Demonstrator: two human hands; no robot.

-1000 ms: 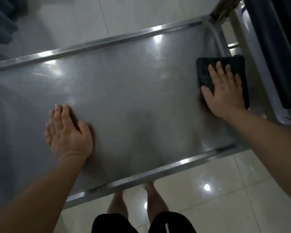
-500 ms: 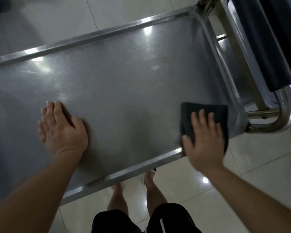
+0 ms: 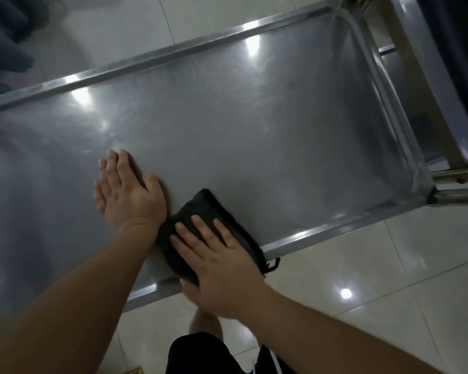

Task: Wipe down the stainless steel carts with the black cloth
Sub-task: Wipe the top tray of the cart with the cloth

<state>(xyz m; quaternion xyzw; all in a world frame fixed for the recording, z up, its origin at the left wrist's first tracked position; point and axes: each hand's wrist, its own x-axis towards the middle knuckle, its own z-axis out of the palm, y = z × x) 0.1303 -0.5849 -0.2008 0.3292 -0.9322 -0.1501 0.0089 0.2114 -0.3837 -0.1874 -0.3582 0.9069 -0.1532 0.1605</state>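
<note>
While the left hand point(image 3: 127, 191) lies flat and spread on the steel top shelf of the cart point(image 3: 254, 136), holding nothing and most likely steadying the cart against the push of the wiping, the right hand point(image 3: 222, 265) presses the black cloth point(image 3: 200, 205) down with straight fingers laid over it, not curled round it. The cloth sits at the near edge of the shelf, just right of the left wrist and touching it, its near end overlapping the raised rim point(image 3: 295, 237); a small loop hangs off its near-right corner over the floor point(image 3: 389, 265). Folded into a pad, it offers a broad face to the metal. Its long axis runs diagonally, from far-left on the shelf to near-right at the rim, and the right fingers point roughly far-left along it. A second cart point(image 3: 405, 66) stands at the far right.
</note>
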